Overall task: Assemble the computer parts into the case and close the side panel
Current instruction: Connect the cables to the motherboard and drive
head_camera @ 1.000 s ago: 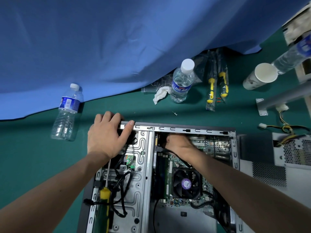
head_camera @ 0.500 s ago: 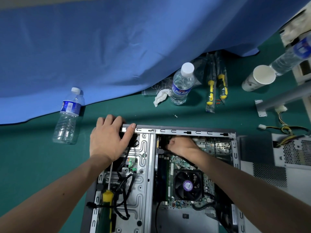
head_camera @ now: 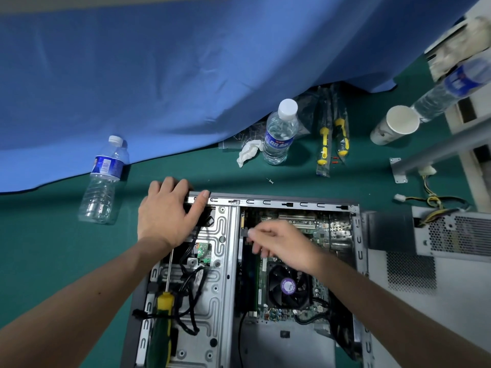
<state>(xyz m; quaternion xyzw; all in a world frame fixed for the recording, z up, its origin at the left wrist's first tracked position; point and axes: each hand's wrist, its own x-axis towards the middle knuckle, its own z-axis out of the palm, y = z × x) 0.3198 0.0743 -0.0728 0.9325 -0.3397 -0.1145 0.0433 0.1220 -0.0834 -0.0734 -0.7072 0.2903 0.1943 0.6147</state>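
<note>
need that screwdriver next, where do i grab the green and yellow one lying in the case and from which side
Grip the green-and-yellow plastic-handled screwdriver by its thick handle, coming from above on the near left side of the open grey metal computer case. The handle points toward you, the thin shaft runs away toward the left hand, and black cables crowd its right.

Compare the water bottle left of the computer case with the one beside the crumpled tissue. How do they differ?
The left bottle lies on its side; the upright bottle stands on its base. The left bottle's walls look dented; the upright bottle's walls look smooth. Both are clear plastic with white caps and blue labels.
</note>
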